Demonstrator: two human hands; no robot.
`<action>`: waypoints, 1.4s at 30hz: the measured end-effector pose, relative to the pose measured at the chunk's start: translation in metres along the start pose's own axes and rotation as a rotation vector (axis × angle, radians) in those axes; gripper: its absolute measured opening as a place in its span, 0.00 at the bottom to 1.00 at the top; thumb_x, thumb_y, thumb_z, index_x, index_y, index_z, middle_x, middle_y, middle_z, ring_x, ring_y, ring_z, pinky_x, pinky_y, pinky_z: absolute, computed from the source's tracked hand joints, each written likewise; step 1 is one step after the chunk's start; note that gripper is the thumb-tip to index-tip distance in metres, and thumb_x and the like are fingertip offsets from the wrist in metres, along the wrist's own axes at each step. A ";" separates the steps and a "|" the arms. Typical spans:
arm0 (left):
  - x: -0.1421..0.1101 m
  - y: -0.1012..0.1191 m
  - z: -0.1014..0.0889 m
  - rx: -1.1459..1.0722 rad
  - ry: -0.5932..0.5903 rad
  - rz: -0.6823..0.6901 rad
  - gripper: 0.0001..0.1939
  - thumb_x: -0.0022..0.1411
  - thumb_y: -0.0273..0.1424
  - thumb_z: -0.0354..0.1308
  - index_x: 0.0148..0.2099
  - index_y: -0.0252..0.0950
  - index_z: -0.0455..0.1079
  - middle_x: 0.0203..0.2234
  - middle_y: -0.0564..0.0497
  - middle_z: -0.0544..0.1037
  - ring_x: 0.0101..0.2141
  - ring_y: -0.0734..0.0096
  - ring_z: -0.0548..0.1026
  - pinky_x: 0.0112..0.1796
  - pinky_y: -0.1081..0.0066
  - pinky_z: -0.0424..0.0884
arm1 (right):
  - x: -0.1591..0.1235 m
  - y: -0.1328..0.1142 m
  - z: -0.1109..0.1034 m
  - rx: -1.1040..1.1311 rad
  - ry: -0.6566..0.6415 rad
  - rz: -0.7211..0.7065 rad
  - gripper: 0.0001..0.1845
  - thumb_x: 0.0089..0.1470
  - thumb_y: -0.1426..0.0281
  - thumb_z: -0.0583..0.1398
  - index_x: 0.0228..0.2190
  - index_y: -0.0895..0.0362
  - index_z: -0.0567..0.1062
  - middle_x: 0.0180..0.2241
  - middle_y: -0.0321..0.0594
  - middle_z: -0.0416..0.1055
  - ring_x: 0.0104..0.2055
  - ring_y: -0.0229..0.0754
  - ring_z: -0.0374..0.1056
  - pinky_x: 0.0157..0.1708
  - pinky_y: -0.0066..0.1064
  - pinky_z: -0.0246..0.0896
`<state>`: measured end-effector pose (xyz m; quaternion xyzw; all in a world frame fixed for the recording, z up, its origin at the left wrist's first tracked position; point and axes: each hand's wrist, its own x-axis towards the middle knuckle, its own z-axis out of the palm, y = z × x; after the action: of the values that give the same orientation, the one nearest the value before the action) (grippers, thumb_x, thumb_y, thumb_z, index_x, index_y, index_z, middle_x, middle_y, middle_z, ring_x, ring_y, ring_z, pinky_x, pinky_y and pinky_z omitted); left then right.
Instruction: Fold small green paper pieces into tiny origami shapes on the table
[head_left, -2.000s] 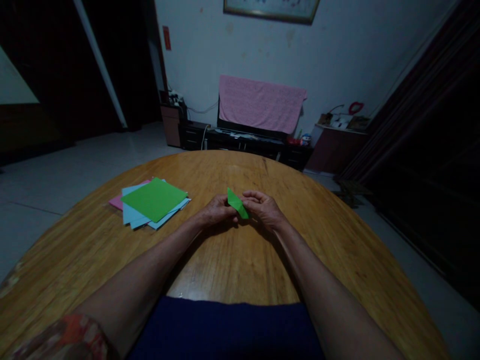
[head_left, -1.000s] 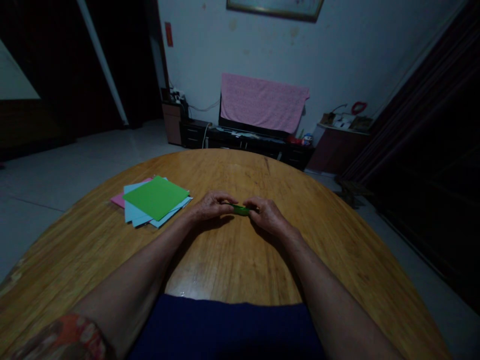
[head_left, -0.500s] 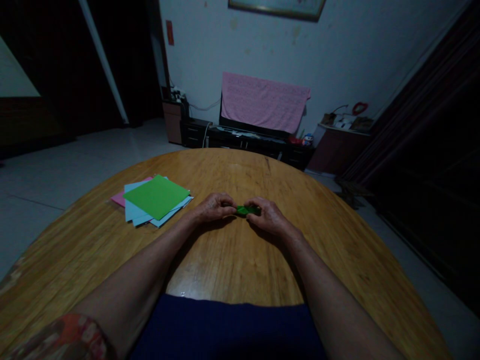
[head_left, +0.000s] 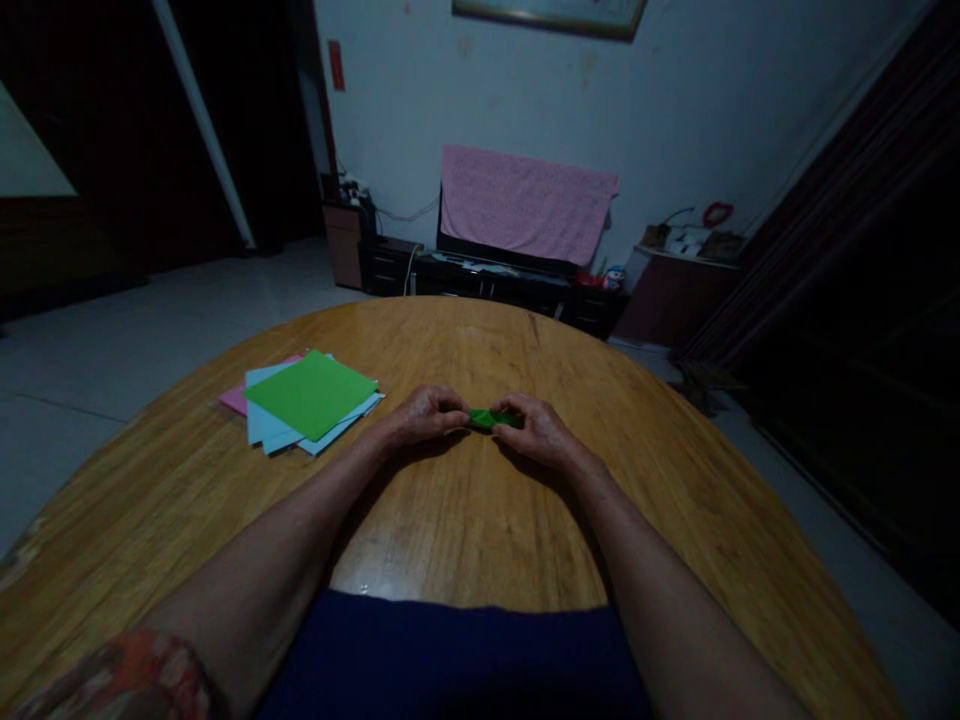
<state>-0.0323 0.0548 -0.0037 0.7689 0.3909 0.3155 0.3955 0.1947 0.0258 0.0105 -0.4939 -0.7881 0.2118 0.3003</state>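
Note:
A small folded green paper (head_left: pixel 487 419) lies low on the round wooden table (head_left: pixel 465 510), between my two hands. My left hand (head_left: pixel 424 414) pinches its left end with curled fingers. My right hand (head_left: pixel 536 430) is closed on its right end, fingertips pressing it down. Most of the paper is hidden under my fingers.
A loose stack of paper sheets (head_left: pixel 304 400), green on top of light blue and pink, lies on the table to the left. Beyond the table stand a low dark cabinet (head_left: pixel 480 280) with a pink cloth (head_left: pixel 525 200) over it and a side table (head_left: pixel 675 290).
The green paper stood up tilted between my hands two seconds ago; now it lies flat and narrower, pressed down by both hands. My hands have barely shifted since.

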 end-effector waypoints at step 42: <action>0.002 -0.009 0.003 0.021 0.058 0.039 0.26 0.51 0.33 0.62 0.54 0.35 0.73 0.43 0.44 0.76 0.35 0.70 0.72 0.35 0.71 0.67 | 0.001 0.000 -0.001 -0.046 -0.032 0.001 0.16 0.47 0.72 0.61 0.40 0.55 0.76 0.37 0.41 0.75 0.36 0.41 0.68 0.36 0.30 0.60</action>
<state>-0.0323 0.0588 -0.0119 0.7710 0.3902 0.3414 0.3698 0.1955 0.0272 0.0118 -0.4975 -0.7972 0.2016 0.2764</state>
